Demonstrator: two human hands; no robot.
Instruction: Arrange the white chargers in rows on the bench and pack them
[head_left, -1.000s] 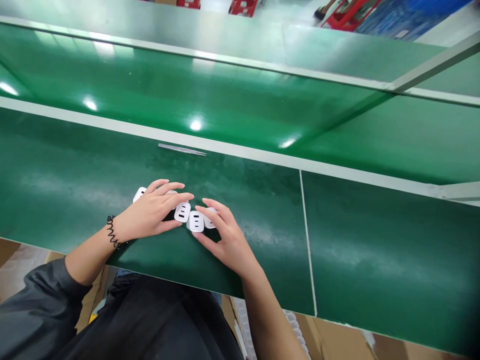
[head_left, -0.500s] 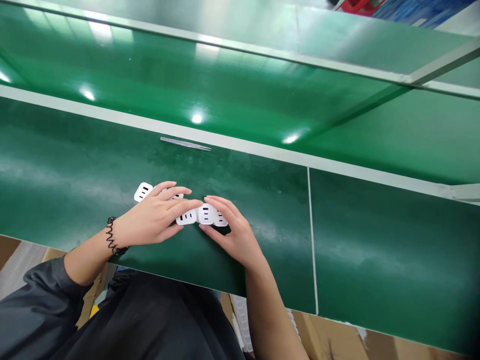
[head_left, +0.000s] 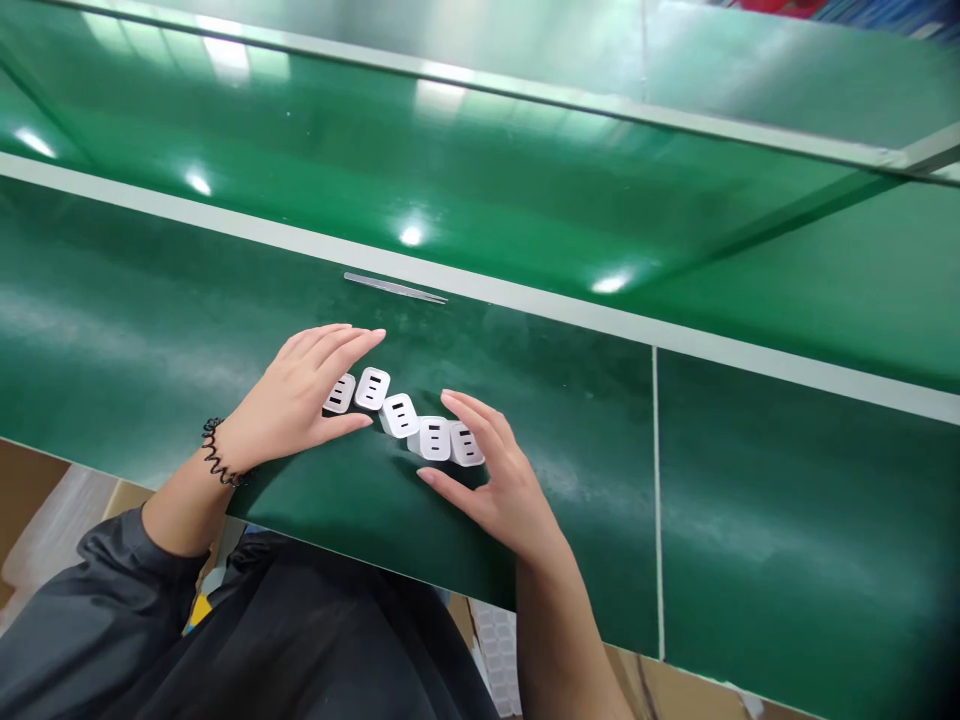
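Several white blocks with dark slots stand in a slanting row on the green table, such as the white block near the row's left part and another white block further right. My left hand is beside the leftmost block, fingers spread, partly covering it. Around the right end of the row is my right hand, thumb and fingers apart, next to the rightmost block. Neither hand is closed on a block; whether they touch the end blocks is hard to tell.
Metal tweezers lie behind the blocks, near the white strip along the table's back. A pale seam crosses the green table on the right. Cardboard shows below the front edge.
My left hand has moved up off the middle blocks and spread, uncovering them. The blocks now form a more even row. My right hand has opened wider, and the view has shifted slightly.
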